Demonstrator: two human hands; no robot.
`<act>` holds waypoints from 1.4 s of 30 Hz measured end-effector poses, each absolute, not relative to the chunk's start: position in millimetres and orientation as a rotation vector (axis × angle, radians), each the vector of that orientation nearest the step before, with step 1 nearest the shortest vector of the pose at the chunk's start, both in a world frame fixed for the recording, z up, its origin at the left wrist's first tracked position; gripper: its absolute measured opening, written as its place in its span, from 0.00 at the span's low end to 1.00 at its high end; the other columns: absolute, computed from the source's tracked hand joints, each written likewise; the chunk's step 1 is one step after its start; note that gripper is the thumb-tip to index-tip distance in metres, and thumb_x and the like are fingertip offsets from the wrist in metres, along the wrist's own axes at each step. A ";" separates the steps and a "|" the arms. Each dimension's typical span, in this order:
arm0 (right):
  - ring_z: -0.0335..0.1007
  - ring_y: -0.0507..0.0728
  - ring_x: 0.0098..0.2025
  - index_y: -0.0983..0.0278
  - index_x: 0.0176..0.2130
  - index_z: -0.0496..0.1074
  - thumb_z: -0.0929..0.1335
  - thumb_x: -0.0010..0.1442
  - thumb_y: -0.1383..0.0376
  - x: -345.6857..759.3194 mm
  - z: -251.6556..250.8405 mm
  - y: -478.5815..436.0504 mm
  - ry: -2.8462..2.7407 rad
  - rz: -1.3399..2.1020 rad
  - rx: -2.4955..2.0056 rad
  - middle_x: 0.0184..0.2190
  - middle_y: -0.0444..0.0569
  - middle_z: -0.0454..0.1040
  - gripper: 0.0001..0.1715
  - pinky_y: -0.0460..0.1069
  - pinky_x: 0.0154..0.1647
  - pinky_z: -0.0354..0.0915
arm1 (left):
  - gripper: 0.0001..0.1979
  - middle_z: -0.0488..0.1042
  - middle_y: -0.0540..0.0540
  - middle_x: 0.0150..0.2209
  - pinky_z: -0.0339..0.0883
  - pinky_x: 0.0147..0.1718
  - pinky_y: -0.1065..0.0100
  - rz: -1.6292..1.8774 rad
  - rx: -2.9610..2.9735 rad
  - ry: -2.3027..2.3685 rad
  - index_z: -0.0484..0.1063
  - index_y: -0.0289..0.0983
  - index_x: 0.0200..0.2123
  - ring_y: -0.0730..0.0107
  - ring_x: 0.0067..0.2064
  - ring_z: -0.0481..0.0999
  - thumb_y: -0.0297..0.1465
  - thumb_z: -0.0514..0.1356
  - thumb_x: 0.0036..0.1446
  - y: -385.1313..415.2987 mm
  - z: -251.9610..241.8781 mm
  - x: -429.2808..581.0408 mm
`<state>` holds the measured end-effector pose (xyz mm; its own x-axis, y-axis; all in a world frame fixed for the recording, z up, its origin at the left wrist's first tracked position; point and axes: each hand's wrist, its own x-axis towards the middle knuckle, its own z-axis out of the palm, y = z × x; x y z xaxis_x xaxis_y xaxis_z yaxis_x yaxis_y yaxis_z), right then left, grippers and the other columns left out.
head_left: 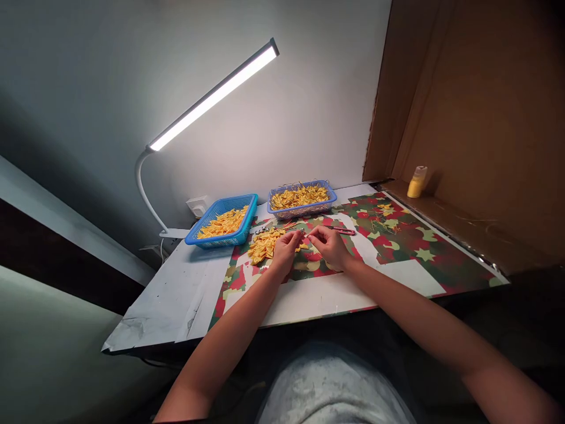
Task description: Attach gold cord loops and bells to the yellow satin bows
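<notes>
My left hand (285, 252) and my right hand (330, 247) face each other above the camouflage-patterned table cover, fingertips a short gap apart. Both are closed in a pinch. Whatever lies between the fingertips is too small to name. A loose pile of small yellow ribbon bows (262, 246) lies beside and behind my left hand. Just beyond my right hand rests a slim pinkish-red tool (343, 230), partly hidden, its kind unclear. Small shiny metal pieces (260, 230) lie at the back of the pile.
A blue basket (190, 240) of yellow pieces stands back left, beside a purple-blue basket (302, 210) of yellow bows with thin golden strands. A lit lamp (216, 94) leans over them. Yellow scraps (387, 221) lie right; a small yellow-filled bottle (416, 184) stands by the cardboard wall (477, 118).
</notes>
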<state>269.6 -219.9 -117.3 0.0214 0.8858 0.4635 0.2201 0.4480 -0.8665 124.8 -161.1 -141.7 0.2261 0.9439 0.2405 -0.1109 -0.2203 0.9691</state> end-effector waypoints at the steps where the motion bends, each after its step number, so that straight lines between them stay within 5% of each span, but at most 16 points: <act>1: 0.57 0.51 0.24 0.63 0.28 0.66 0.64 0.57 0.60 269.5 -117.9 -219.6 -1.489 0.691 -1.026 0.21 0.42 0.64 0.10 0.47 0.25 0.54 | 0.25 0.75 0.48 0.26 0.63 0.29 0.71 1.237 1.429 0.851 0.78 0.36 0.29 0.74 0.27 0.69 0.54 0.63 0.47 -161.6 -140.8 124.1; 8: 0.56 0.51 0.24 0.63 0.28 0.67 0.65 0.57 0.60 270.1 -119.8 -217.5 -1.492 0.682 -1.041 0.20 0.41 0.63 0.10 0.47 0.25 0.53 | 0.18 0.76 0.48 0.27 0.66 0.31 0.69 1.269 1.563 0.861 0.78 0.37 0.28 0.71 0.29 0.71 0.48 0.67 0.46 -170.3 -130.0 122.0; 13: 0.57 0.51 0.24 0.63 0.30 0.68 0.65 0.58 0.58 268.9 -120.7 -217.1 -1.511 0.707 -1.032 0.22 0.41 0.64 0.11 0.47 0.26 0.54 | 0.15 0.79 0.44 0.38 0.68 0.35 0.67 1.328 1.647 0.821 0.80 0.39 0.34 0.64 0.41 0.76 0.43 0.66 0.49 -174.6 -124.9 121.5; 18: 0.61 0.51 0.25 0.63 0.29 0.69 0.65 0.59 0.55 269.3 -119.9 -218.4 -1.552 0.752 -1.017 0.23 0.43 0.68 0.15 0.47 0.27 0.58 | 0.12 0.77 0.43 0.37 0.68 0.35 0.66 1.372 1.663 0.762 0.80 0.39 0.28 0.61 0.43 0.75 0.42 0.68 0.47 -173.1 -119.6 118.4; 25: 0.69 0.57 0.40 0.62 0.36 0.75 0.68 0.58 0.55 277.4 -109.1 -217.9 -1.527 0.693 -1.019 0.37 0.49 0.76 0.13 0.51 0.41 0.63 | 0.12 0.76 0.43 0.40 0.68 0.37 0.66 1.382 1.654 0.679 0.80 0.39 0.28 0.62 0.45 0.74 0.42 0.68 0.48 -169.8 -111.1 115.8; 31: 0.70 0.56 0.34 0.62 0.31 0.76 0.69 0.56 0.52 276.9 -110.6 -215.2 -1.530 0.769 -0.967 0.30 0.47 0.75 0.15 0.51 0.39 0.64 | 0.12 0.75 0.43 0.41 0.67 0.37 0.65 1.357 1.694 0.660 0.81 0.40 0.31 0.60 0.46 0.74 0.42 0.66 0.50 -171.1 -108.1 115.0; 37: 0.70 0.55 0.32 0.62 0.32 0.72 0.69 0.54 0.49 283.5 -102.7 -209.5 -1.395 0.812 -0.933 0.28 0.47 0.74 0.19 0.50 0.36 0.65 | 0.11 0.77 0.44 0.41 0.61 0.50 0.57 1.219 2.188 0.825 0.79 0.41 0.38 0.57 0.47 0.72 0.38 0.61 0.55 -175.0 -104.2 105.1; 42: 0.72 0.56 0.31 0.63 0.31 0.72 0.71 0.51 0.48 282.2 -98.5 -211.3 -1.363 0.865 -0.902 0.26 0.47 0.74 0.20 0.52 0.37 0.67 | 0.14 0.78 0.45 0.38 0.66 0.37 0.66 1.071 2.020 0.759 0.78 0.39 0.39 0.64 0.38 0.75 0.40 0.64 0.53 -181.4 -111.5 118.7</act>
<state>282.2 -211.3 -98.5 0.0283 0.9081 0.4178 0.0092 0.4177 -0.9085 118.7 -181.4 -111.5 0.4822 0.7578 0.4396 0.1628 -0.5705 0.8050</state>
